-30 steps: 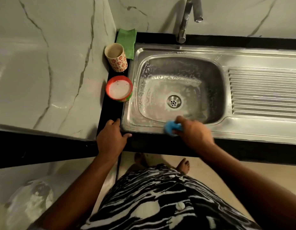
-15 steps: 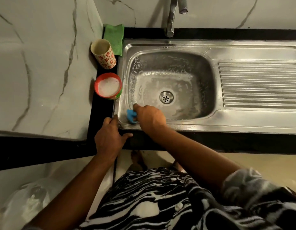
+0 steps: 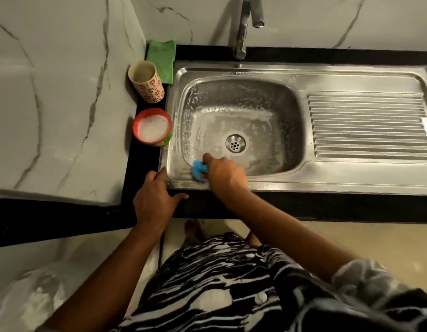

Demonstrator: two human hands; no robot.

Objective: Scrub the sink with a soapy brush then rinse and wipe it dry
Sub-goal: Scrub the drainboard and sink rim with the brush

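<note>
A steel sink (image 3: pixel 351 77) with a soapy, streaked basin and a round drain (image 3: pixel 235 143) fills the middle. My right hand (image 3: pixel 225 174) grips a blue brush (image 3: pixel 198 170) pressed on the basin's near left rim. My left hand (image 3: pixel 155 201) rests flat on the counter's front edge by the sink's near left corner, fingers spread, holding nothing. A red bowl of white suds (image 3: pixel 152 127) stands left of the sink. A folded green cloth (image 3: pixel 161 58) lies at the back left corner.
A patterned cup (image 3: pixel 146 81) stands behind the suds bowl. The tap (image 3: pixel 246 25) rises behind the basin. A ribbed drainboard (image 3: pixel 368 125) is on the right. Marble walls close off the left and back. Clear plastic (image 3: pixel 28 298) lies on the floor at lower left.
My right hand swept the blue brush left along the near rim to the corner, then slightly back right. The left hand stayed on the counter edge. The head view shifted.
</note>
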